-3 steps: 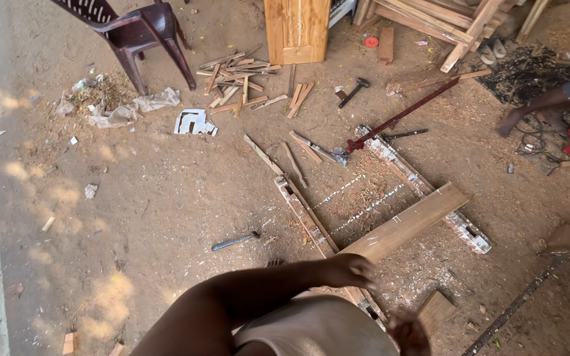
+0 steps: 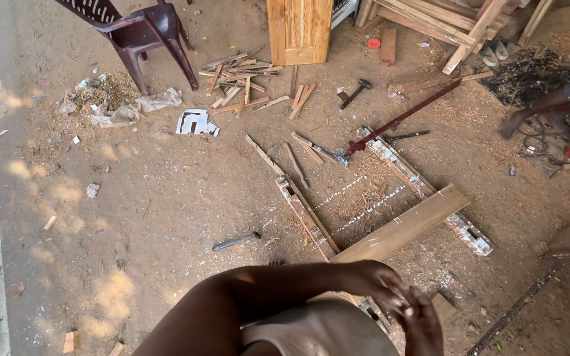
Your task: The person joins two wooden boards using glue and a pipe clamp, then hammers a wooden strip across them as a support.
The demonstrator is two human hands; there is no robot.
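Head view: your left hand (image 2: 377,282) meets your right hand (image 2: 422,323), fingertips pressed together, pinching nothing discernible, just near of the wooden plank (image 2: 404,225) lying across two rails; probably stiff, moderately heavy, best gripped at its near-left end.

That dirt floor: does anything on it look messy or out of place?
Yes. Wood offcuts lie scattered by the dark plastic chair, crumpled rags sit beside it, and a hammer lies loose on the ground.
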